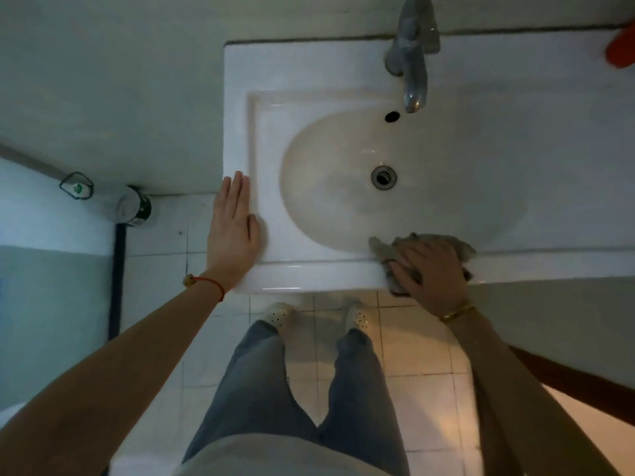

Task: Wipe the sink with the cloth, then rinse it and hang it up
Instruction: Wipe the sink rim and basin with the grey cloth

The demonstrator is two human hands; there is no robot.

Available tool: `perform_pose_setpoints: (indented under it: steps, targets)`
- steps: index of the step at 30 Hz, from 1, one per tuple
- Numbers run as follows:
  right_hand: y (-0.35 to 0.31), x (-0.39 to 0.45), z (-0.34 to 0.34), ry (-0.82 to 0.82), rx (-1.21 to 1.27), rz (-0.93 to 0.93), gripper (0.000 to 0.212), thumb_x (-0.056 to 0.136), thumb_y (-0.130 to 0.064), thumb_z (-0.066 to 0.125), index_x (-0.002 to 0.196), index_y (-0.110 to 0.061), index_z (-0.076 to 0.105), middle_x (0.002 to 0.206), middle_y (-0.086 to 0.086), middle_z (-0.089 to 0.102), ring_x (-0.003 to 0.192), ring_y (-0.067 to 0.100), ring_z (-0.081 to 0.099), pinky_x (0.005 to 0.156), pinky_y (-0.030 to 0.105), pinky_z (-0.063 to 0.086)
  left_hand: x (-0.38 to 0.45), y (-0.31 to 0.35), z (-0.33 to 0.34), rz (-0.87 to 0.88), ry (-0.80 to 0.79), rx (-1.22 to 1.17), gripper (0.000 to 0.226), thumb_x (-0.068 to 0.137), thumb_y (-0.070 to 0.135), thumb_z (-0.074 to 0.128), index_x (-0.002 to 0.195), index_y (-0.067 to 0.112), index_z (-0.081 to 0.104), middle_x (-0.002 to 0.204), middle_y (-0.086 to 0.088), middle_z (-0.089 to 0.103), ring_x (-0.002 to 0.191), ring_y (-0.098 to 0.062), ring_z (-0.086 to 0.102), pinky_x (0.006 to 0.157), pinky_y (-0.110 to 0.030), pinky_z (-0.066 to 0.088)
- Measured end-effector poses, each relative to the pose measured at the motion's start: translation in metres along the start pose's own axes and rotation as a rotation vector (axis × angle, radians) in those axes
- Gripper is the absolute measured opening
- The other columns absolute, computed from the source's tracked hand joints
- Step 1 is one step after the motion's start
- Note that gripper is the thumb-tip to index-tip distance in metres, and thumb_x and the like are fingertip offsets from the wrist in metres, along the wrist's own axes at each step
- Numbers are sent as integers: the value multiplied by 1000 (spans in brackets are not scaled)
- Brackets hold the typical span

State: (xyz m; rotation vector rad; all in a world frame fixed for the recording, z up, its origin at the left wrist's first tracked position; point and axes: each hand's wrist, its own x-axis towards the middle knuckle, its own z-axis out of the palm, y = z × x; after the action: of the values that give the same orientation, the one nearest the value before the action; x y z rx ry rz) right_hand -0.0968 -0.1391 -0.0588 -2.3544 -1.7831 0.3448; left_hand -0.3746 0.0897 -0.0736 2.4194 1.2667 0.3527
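Note:
A white ceramic sink (309,77) fills the upper middle of the head view, with an oval basin and a metal drain (383,177). A grey metal tap (410,60) reaches over the basin from the back. A crumpled grey cloth (385,250) lies on the sink's front rim, right of centre. My right hand (429,273) presses down on the cloth, fingers curled over it. My left hand (233,228) rests flat on the sink's front left corner, fingers together and straight, holding nothing.
A wall (113,91) stands left of the sink. On the tiled floor (165,235) by it sits a metal can (134,207) beside a wire-framed object (76,186). A red object (620,51) lies on the counter at far right. My legs and shoes stand below the sink.

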Motion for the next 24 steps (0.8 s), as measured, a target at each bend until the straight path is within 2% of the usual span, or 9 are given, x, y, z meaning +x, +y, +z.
perform_pose_setpoints:
  steps: [2, 5, 8, 11, 14, 17, 21, 24]
  targets:
    - [36, -6, -10, 2, -25, 51, 53, 97, -52, 32, 103, -13, 68, 99, 5, 71, 93, 28, 63, 90, 43, 42, 0, 7, 0, -16, 18, 14, 59, 99, 14, 31, 156, 2, 20, 166, -11, 17, 154, -26, 9, 126, -47, 14]
    - [25, -4, -13, 44, -25, 21, 41, 94, -46, 40, 99, -15, 66, 94, 4, 70, 90, 28, 62, 87, 38, 33, 0, 14, -1, -49, 36, 45, 60, 99, 14, 32, 156, 4, 21, 165, -11, 19, 154, -26, 10, 126, -46, 15]
    - [-34, 8, 1, -50, 41, -128, 39, 95, -47, 37, 114, -24, 61, 113, -2, 66, 100, 23, 57, 88, 38, 33, -1, 14, 1, -96, 66, 56, 61, 99, 15, 34, 157, 4, 20, 165, -12, 18, 154, -27, 9, 127, -43, 12]
    - [-82, 37, 12, -130, 131, -261, 39, 94, -46, 34, 119, -28, 58, 118, -8, 63, 105, 19, 53, 88, 38, 33, -1, 13, 1, -153, 115, 46, 56, 103, 17, 34, 156, 4, 23, 164, -14, 22, 154, -28, 14, 127, -41, 14]
    - [-101, 85, 20, -163, 235, -270, 47, 92, -48, 27, 123, -29, 56, 123, -8, 60, 108, 20, 48, 86, 36, 29, -2, 13, -1, -220, 171, 49, 54, 105, 21, 38, 155, 3, 26, 162, -14, 26, 152, -29, 18, 126, -37, 14]
    - [-114, 126, 36, -111, 149, -264, 51, 92, -49, 26, 134, -30, 49, 137, -7, 51, 113, 24, 43, 90, 39, 31, -3, 12, -1, -288, 206, 29, 54, 106, 25, 39, 154, 4, 28, 162, -13, 28, 152, -27, 19, 126, -38, 15]
    - [-127, 129, 50, -164, 79, -492, 53, 96, -44, 35, 148, -33, 29, 156, -11, 28, 120, 22, 35, 96, 40, 34, 0, 8, -1, -300, 190, 0, 55, 106, 26, 39, 155, 4, 26, 162, -12, 27, 153, -25, 17, 126, -33, 11]
    - [-113, 156, 52, -120, -18, -584, 53, 97, -43, 36, 148, -33, 29, 158, -8, 25, 110, 29, 45, 85, 41, 42, 3, 6, 1, -268, 176, 15, 54, 106, 25, 38, 155, 6, 26, 163, -11, 27, 153, -23, 17, 124, -23, 3]
